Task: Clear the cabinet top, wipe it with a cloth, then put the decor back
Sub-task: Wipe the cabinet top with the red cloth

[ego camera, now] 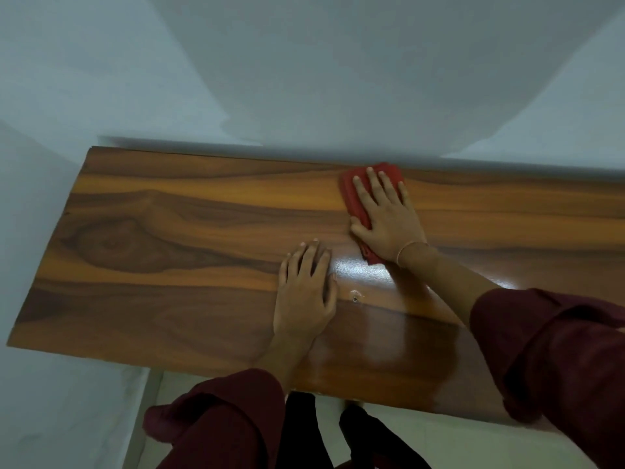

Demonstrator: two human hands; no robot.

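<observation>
Cabinet top [169, 231] cut off at right edge; red cloth [355, 198] mostly hidden under right hand [389, 218].

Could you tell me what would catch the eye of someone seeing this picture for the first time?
The glossy wooden cabinet top fills the middle of the view, with bold dark grain and a glare patch near the front. The red cloth stands out most, pressed flat under the right hand toward the back edge by the pale wall. The left hand rests flat, palm down, on the bare wood nearer the person, both arms in dark red sleeves.
</observation>
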